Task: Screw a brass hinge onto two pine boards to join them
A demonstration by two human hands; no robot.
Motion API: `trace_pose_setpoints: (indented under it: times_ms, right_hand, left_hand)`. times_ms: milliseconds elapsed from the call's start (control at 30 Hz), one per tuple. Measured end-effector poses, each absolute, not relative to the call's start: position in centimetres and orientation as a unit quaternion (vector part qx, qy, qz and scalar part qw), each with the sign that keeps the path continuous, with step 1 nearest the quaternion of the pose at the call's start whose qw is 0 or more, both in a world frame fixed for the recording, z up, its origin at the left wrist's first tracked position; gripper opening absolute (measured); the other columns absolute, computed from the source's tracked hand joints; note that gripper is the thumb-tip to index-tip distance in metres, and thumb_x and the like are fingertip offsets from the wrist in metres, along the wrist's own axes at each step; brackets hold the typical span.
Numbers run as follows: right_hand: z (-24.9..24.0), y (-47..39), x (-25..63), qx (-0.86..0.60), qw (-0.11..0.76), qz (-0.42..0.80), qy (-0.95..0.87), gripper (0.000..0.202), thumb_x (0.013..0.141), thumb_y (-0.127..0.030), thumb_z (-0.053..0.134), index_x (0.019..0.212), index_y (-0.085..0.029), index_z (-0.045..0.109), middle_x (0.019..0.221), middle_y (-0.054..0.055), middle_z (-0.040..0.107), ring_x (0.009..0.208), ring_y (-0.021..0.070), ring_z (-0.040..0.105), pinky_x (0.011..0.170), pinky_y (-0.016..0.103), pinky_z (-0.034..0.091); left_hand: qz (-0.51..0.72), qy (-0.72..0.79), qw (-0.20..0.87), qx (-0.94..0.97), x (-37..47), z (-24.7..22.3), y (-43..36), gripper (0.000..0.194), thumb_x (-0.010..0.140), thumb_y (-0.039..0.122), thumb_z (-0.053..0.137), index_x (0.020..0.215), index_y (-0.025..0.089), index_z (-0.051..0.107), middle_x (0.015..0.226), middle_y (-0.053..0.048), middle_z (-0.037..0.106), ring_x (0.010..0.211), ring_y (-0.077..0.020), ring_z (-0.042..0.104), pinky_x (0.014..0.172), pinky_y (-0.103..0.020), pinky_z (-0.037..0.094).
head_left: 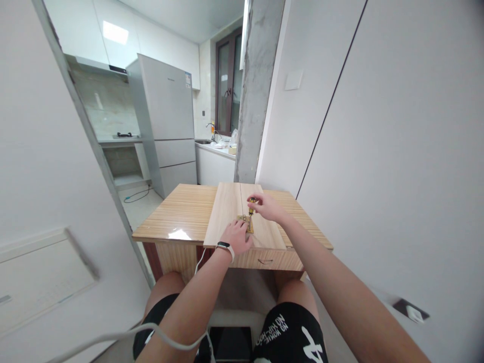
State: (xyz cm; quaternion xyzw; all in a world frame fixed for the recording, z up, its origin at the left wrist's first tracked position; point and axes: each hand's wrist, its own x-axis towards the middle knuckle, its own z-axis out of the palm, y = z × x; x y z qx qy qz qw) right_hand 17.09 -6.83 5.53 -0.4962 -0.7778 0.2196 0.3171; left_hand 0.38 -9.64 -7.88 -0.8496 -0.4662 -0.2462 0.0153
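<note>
Two pale wooden boards [223, 212] lie side by side on a wood-grain desk [174, 212], a narrow seam between them. Across that seam sits a small brass-coloured metal piece, maybe a hinge [250, 228]. My right hand [264, 206] grips a yellow and black screwdriver [251, 205] by its handle, the shaft pointing down at the metal piece. Wearing a wristband, my left hand [236, 237] rests on the boards at the near left side of the metal piece, fingers reaching its edge. What lies under its fingertips is hidden.
A desk drawer [264, 260] faces my knees. White cable [151, 330] crosses over my left forearm. Beyond the desk stand a grey refrigerator [170, 101], a sink counter [215, 164] and a concrete pillar [255, 101]. A white wall rises at the right.
</note>
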Motion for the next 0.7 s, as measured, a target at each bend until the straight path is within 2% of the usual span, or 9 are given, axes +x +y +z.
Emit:
trace_pose_setpoints:
  times_ms: [167,233,300,367,467,567,700]
  right_hand:
    - [4.1,-6.9,16.5,-0.493,0.391,0.133,-0.766,0.027,0.081,-0.045,0.073,0.080,-0.021,0.060,0.077,-0.001,0.067,0.066,0.0133,0.058,0.062,0.026,0.043]
    - [3.4,-6.7,16.1,-0.491,0.418,0.130,-0.753,0.029,0.080,-0.045,0.073,0.074,-0.022,0.056,0.073,-0.001,0.066,0.064,0.0137,0.057,0.062,0.027,0.044]
    - [2.7,-6.5,15.7,-0.472,0.456,0.163,-0.737,0.031,0.079,-0.044,0.073,0.072,-0.022,0.053,0.079,0.001,0.070,0.070,0.0153,0.061,0.066,0.028,0.047]
    - [2.1,-6.3,15.2,-0.433,0.500,0.243,-0.710,0.029,0.079,-0.043,0.073,0.076,-0.023,0.053,0.093,0.005,0.073,0.081,0.0174,0.066,0.073,0.031,0.052]
    - [1.4,-6.2,14.8,-0.373,0.536,0.351,-0.670,0.027,0.081,-0.043,0.072,0.095,-0.023,0.060,0.105,0.007,0.073,0.088,0.0177,0.068,0.083,0.035,0.054]
    - [1.0,-6.3,14.8,-0.357,0.539,0.367,-0.669,0.034,0.086,-0.046,0.068,0.111,-0.024,0.063,0.096,0.003,0.069,0.083,0.0163,0.065,0.081,0.033,0.052]
    - [1.0,-6.4,14.7,-0.379,0.532,0.354,-0.669,0.038,0.095,-0.058,0.055,0.108,-0.024,0.065,0.080,-0.001,0.059,0.078,0.0162,0.058,0.073,0.030,0.047]
  left_hand:
    - [-0.248,-0.464,0.017,-0.851,0.4,-7.8,-9.6,0.040,0.091,0.041,0.056,0.125,0.020,0.060,0.126,-0.014,0.062,0.119,-0.0321,0.053,0.101,-0.047,0.045]
    - [-0.245,-0.465,0.016,-0.851,0.4,-7.8,-9.6,0.040,0.091,0.041,0.056,0.125,0.020,0.060,0.126,-0.013,0.062,0.118,-0.0319,0.053,0.102,-0.047,0.044]
    - [-0.244,-0.467,0.017,-0.850,0.4,-7.8,-9.6,0.040,0.091,0.041,0.056,0.124,0.020,0.061,0.127,-0.013,0.062,0.119,-0.0319,0.053,0.102,-0.047,0.044]
    - [-0.247,-0.467,0.019,-0.849,0.4,-7.8,-9.6,0.039,0.091,0.041,0.056,0.123,0.020,0.061,0.126,-0.013,0.062,0.118,-0.0320,0.053,0.102,-0.047,0.044]
    - [-0.251,-0.465,0.023,-0.849,0.4,-7.9,-9.6,0.038,0.091,0.041,0.056,0.122,0.020,0.062,0.124,-0.013,0.063,0.117,-0.0318,0.053,0.101,-0.047,0.044]
    - [-0.248,-0.466,0.023,-0.849,0.4,-7.9,-9.6,0.039,0.091,0.042,0.055,0.124,0.020,0.061,0.124,-0.014,0.062,0.117,-0.0318,0.053,0.101,-0.047,0.043]
    - [-0.242,-0.466,0.023,-0.851,0.5,-7.9,-9.6,0.040,0.092,0.042,0.054,0.125,0.020,0.060,0.125,-0.014,0.062,0.118,-0.0319,0.051,0.100,-0.046,0.043]
